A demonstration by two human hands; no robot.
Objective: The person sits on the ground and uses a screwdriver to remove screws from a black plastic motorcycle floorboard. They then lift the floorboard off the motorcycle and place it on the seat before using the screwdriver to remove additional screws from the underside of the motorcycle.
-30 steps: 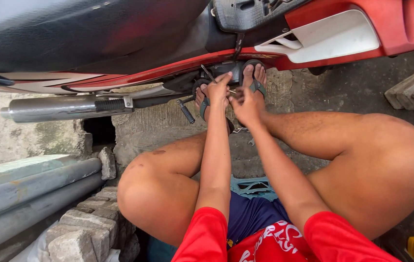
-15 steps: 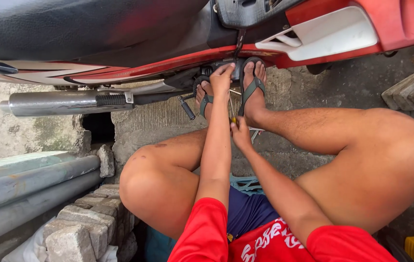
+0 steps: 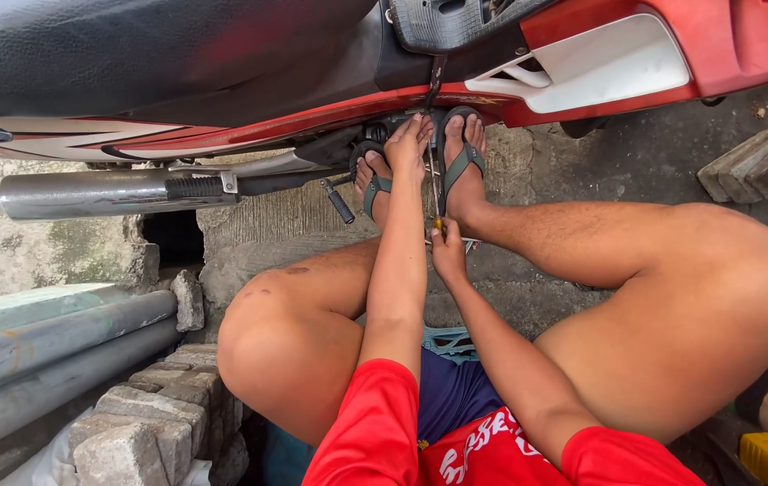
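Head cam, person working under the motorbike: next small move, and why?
Probably raise the screwdriver tip to the spot the left hand is touching. The right hand grips its handle low between the sandalled feet, shaft pointing up, while the left hand's fingers already rest on the motorbike underside. The exact fastener is hidden.

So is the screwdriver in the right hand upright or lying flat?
Roughly upright: the right hand grips the screwdriver by its handle, and the thin shaft runs up toward the motorcycle underside, beside the left hand.

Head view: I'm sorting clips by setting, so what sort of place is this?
Probably an outdoor roadside or yard repair spot. The person sits low on rough concrete ground beside a red motorcycle, with stacked stone blocks and grey pipes nearby; the left hand reaches under the bike.
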